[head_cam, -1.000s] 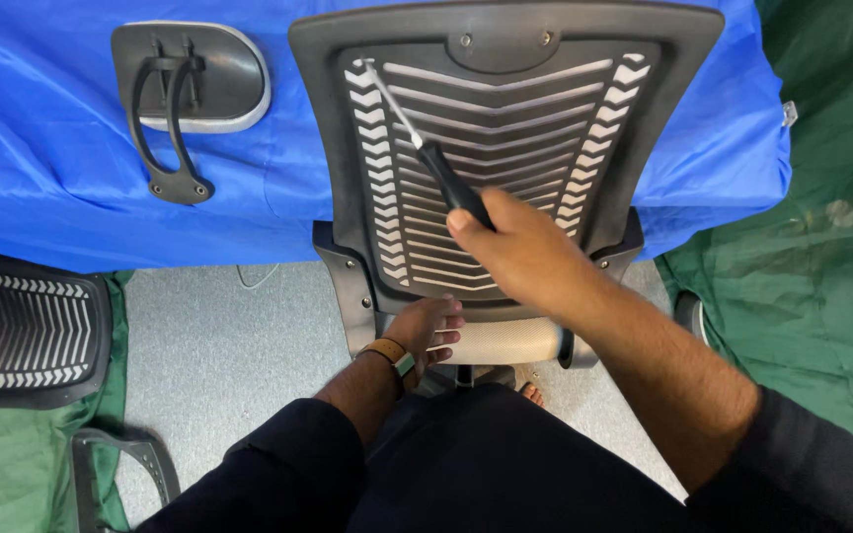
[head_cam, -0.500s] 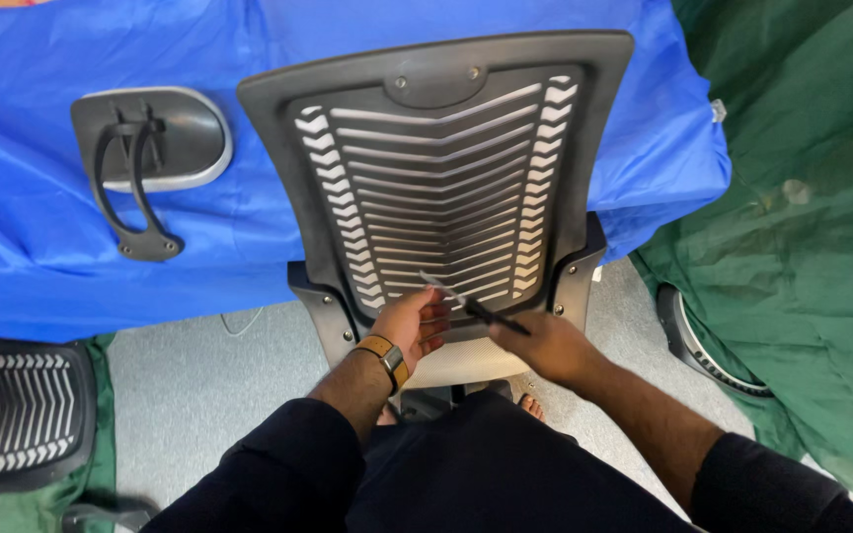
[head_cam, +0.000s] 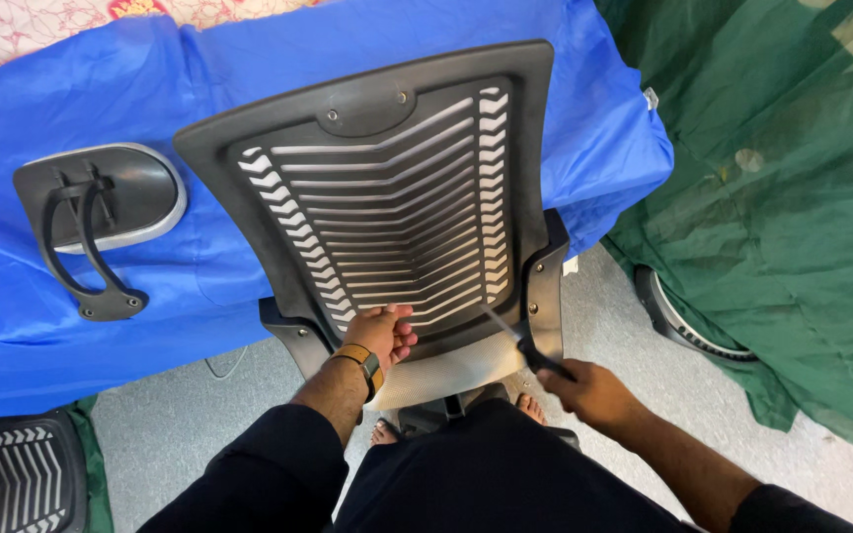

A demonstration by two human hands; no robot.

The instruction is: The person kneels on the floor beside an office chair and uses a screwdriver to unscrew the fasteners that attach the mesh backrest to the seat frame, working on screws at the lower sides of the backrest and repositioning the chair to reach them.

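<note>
A dark grey slatted plastic chair backrest (head_cam: 387,188) leans tilted against a blue-covered table (head_cam: 81,99). My left hand (head_cam: 380,334), with a watch on its wrist, grips the backrest's lower edge. My right hand (head_cam: 592,391) holds a screwdriver (head_cam: 523,343) with a black handle. Its metal tip points up and left toward the backrest's lower right corner bracket (head_cam: 543,286). My dark-trousered legs fill the bottom middle of the view.
A black armrest piece (head_cam: 91,222) lies on the blue cover at left. A green cloth (head_cam: 782,197) drapes over something at right, with a round dark part (head_cam: 688,321) showing beneath it. Another slatted backrest (head_cam: 12,479) lies on the floor at bottom left.
My right hand has dropped from the middle of the backrest to its lower right corner with the screwdriver. The view has shifted, so the backrest sits more to the left.
</note>
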